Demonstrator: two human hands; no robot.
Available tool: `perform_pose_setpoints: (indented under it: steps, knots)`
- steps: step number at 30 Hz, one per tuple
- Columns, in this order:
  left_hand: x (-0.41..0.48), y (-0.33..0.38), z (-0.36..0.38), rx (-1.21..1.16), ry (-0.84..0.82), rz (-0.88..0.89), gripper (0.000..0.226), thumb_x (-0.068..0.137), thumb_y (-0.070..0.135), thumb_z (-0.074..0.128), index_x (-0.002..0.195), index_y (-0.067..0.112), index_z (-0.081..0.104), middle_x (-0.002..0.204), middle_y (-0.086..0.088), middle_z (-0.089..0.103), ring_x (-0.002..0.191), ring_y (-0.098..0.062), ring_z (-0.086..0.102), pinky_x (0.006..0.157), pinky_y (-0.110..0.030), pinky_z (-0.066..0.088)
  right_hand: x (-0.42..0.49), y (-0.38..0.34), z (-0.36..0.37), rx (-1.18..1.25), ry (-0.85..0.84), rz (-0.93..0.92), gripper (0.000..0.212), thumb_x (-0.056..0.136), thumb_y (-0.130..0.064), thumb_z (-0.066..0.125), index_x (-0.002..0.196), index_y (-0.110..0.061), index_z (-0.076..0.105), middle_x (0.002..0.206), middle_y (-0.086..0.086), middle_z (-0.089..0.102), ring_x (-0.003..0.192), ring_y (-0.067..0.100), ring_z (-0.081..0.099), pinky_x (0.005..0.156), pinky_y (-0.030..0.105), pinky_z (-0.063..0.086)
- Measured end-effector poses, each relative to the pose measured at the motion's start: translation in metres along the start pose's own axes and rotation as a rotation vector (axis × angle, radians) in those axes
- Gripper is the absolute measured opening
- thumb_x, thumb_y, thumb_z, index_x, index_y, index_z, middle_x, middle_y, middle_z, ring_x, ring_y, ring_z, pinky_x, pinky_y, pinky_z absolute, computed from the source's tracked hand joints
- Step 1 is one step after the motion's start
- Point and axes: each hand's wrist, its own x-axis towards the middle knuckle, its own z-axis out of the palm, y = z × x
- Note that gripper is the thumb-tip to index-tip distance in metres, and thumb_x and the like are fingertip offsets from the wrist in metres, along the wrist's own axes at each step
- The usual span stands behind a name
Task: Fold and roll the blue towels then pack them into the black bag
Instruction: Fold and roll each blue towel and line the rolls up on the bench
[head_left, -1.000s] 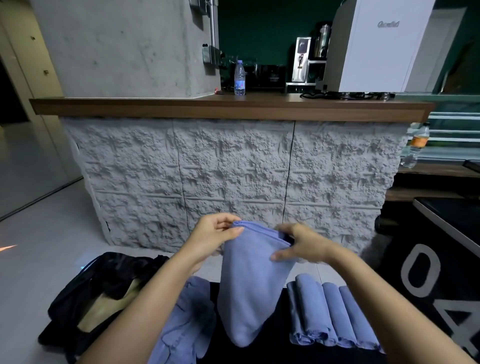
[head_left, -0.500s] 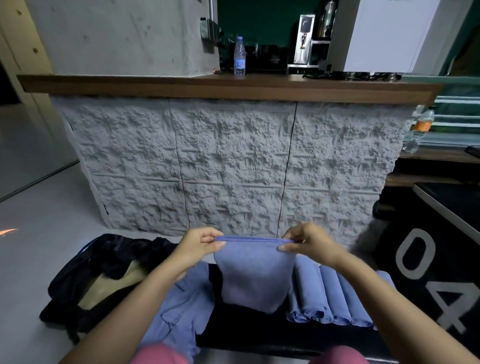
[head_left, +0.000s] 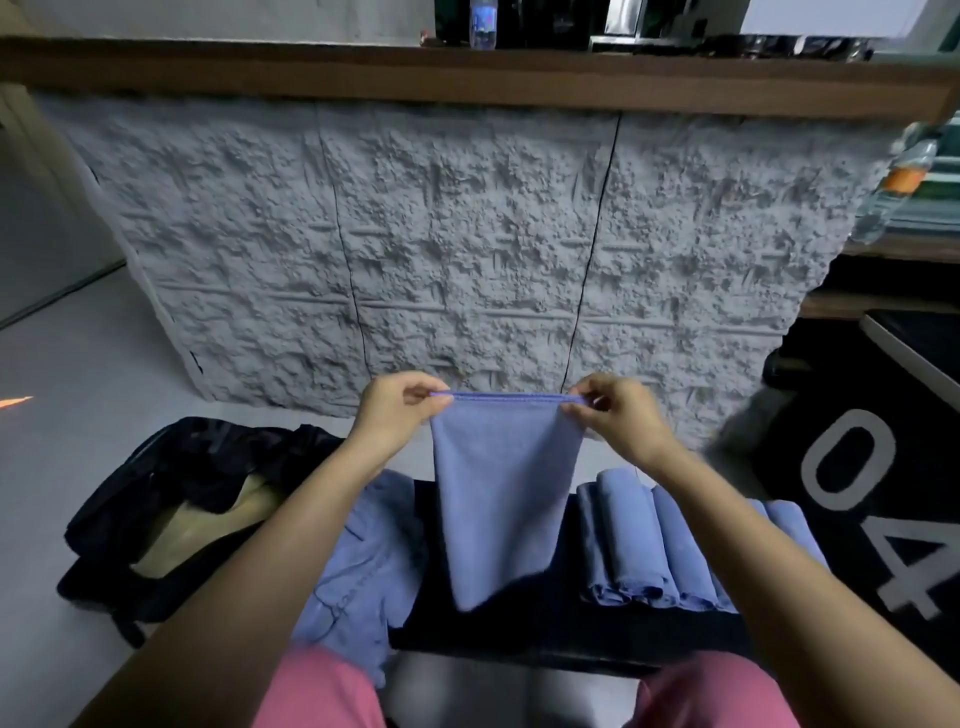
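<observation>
Now blue towel (head_left: 504, 499) tauter, perhaps slightly longer.

Low black bench (head_left: 519, 629), near centre, dark top. Right side: row of rolled blue towels (head_left: 639, 545), side by side and touching, ends toward the near edge. Left side: heap of loose blue towels (head_left: 358, 566), crumpled, draping over the bench's left edge. Grey floor (head_left: 78, 364) to the left carries the black bag (head_left: 171, 499), slumped open, tan inside showing, just beside the bench.

A rough grey stone-faced counter (head_left: 467, 249) with wooden top (head_left: 467, 78) over pale floor (head_left: 78, 374).
</observation>
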Motion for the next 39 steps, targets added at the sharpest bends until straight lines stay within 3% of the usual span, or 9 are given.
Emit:
perform_pose_setpoints:
  steps: [6,9,14,18,27,32,35,37,39]
  knots:
    - [-0.005,-0.062,0.016,0.170,-0.032,0.112,0.008,0.076,0.008,0.075,0.081,0.012,0.072,0.076,0.015,0.065,0.070,0.009,0.057,0.068,-0.006,0.039,-0.012,0.042,0.032,-0.117,0.044,-0.156,0.016,0.080,-0.010,0.071,0.077,-0.023,0.062,0.072,-0.013,0.056,0.066,0.012,0.050,0.061,0.017,0.037]
    - [-0.025,-0.128,0.038,0.285,-0.196,0.084,0.010,0.073,0.007,0.078,0.081,0.010,0.073,0.073,0.022,0.062,0.071,0.003,0.057,0.071,-0.017,0.042,-0.036,0.086,0.075,-0.312,0.005,-0.143,0.012,0.080,-0.014,0.070,0.075,-0.020,0.061,0.070,-0.012,0.050,0.070,0.015,0.047,0.058,0.024,0.029]
    - [-0.072,-0.205,0.068,0.499,-0.450,-0.052,0.006,0.075,0.017,0.076,0.080,0.020,0.074,0.065,0.033,0.058,0.073,-0.001,0.055,0.070,-0.022,0.042,-0.092,0.155,0.148,-0.528,-0.369,0.039,0.011,0.088,-0.031,0.058,0.095,-0.023,0.061,0.100,-0.008,0.060,0.102,0.015,0.049,0.066,0.032,0.041]
    - [-0.074,-0.224,0.076,0.585,-0.600,-0.188,0.008,0.080,0.025,0.072,0.085,0.019,0.072,0.078,0.012,0.065,0.082,-0.009,0.065,0.071,-0.021,0.047,-0.113,0.173,0.173,-0.424,-0.411,0.180,0.009,0.087,-0.029,0.060,0.093,-0.024,0.064,0.098,-0.004,0.065,0.098,0.015,0.056,0.070,0.028,0.041]
    - [-0.074,-0.237,0.086,0.522,-0.462,-0.375,0.020,0.080,0.018,0.070,0.074,0.021,0.051,0.063,0.011,0.051,0.072,-0.016,0.057,0.068,-0.028,0.047,-0.112,0.179,0.188,-0.072,-0.253,0.454,0.016,0.082,-0.015,0.070,0.082,-0.015,0.055,0.077,0.005,0.063,0.072,0.021,0.059,0.066,0.031,0.047]
    - [-0.081,-0.240,0.089,0.718,-0.379,0.100,0.017,0.071,0.009,0.077,0.070,0.016,0.061,0.076,0.004,0.057,0.075,-0.018,0.053,0.061,-0.030,0.047,-0.119,0.172,0.195,-0.392,-0.120,0.114,0.011,0.081,-0.012,0.066,0.081,-0.016,0.055,0.088,-0.001,0.051,0.080,0.019,0.046,0.056,0.037,0.043]
    - [-0.087,-0.250,0.088,0.836,-0.356,0.434,0.015,0.061,0.013,0.073,0.055,0.022,0.063,0.063,0.007,0.055,0.069,-0.012,0.041,0.054,-0.022,0.035,-0.128,0.176,0.197,-0.571,-0.122,-0.112,0.013,0.073,-0.010,0.074,0.079,-0.018,0.065,0.083,-0.006,0.058,0.077,0.018,0.049,0.049,0.032,0.044]
    - [-0.092,-0.255,0.081,0.827,-0.369,0.524,0.003,0.062,0.023,0.072,0.062,0.023,0.069,0.066,0.009,0.058,0.071,-0.011,0.037,0.056,-0.022,0.038,-0.134,0.183,0.197,-0.584,-0.123,-0.177,0.013,0.074,-0.014,0.075,0.083,-0.018,0.067,0.086,-0.006,0.062,0.077,0.020,0.051,0.054,0.033,0.048]
    - [-0.098,-0.256,0.075,0.819,-0.414,0.504,0.021,0.060,0.030,0.081,0.078,0.022,0.074,0.078,0.010,0.063,0.077,-0.011,0.042,0.059,-0.026,0.049,-0.137,0.186,0.194,-0.581,-0.146,-0.197,0.018,0.075,-0.023,0.074,0.092,-0.019,0.067,0.093,-0.007,0.064,0.082,0.021,0.052,0.060,0.034,0.049]
